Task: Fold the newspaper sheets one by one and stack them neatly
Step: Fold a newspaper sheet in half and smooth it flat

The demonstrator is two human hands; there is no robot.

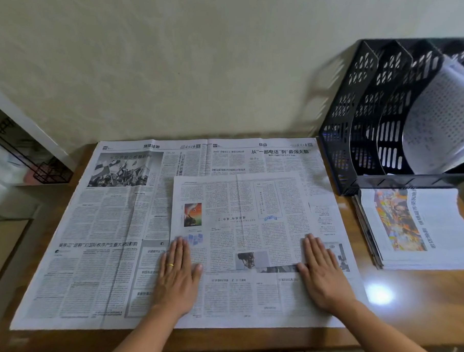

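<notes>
A large open newspaper sheet lies flat across the wooden desk. On its right half lies a smaller folded newspaper sheet. My left hand presses flat on the folded sheet's lower left corner, fingers straight, a gold ring on one finger. My right hand presses flat on its lower right corner, fingers straight too. A stack of folded newspapers sits at the right side of the desk.
A black mesh file rack with curled paper inside stands at the back right against the wall. A white shelf with a black wire rack is at the left. The desk's front edge runs just below the sheet.
</notes>
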